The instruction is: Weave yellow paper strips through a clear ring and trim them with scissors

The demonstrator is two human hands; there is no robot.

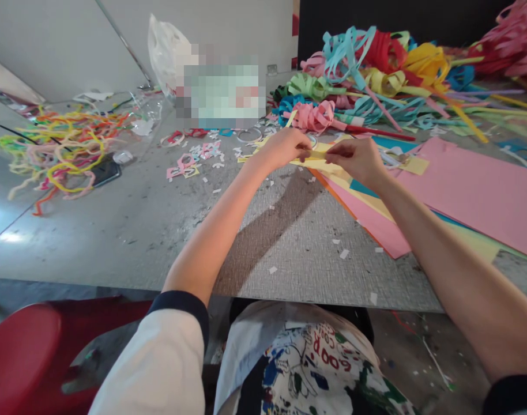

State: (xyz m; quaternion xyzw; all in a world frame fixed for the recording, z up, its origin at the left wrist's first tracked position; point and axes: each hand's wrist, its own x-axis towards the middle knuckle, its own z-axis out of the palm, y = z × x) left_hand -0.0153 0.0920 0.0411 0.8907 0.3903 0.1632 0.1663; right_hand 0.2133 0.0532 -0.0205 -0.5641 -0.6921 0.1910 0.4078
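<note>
A thin yellow paper strip (317, 154) stretches between my two hands, over the yellow sheets on the table. My left hand (285, 145) pinches its left part, and another bit of yellow strip stands up behind the knuckles. The other end is between the thumb and fingers of my right hand (357, 157). Just behind them lies a bundle of looped pink paper strips (312, 117). Right of my right hand are a small yellow paper piece (416, 165) and what looks like scissors, partly hidden.
Pink sheets (480, 184) spread at the right, over blue and yellow ones. Colourful paper-strip bundles (384, 57) pile up at the back right. Fuzzy coloured stems (64, 150) heap at the left by a dark phone (105, 174). Paper scraps (194, 160) litter the table; a red stool (25, 351) stands front left.
</note>
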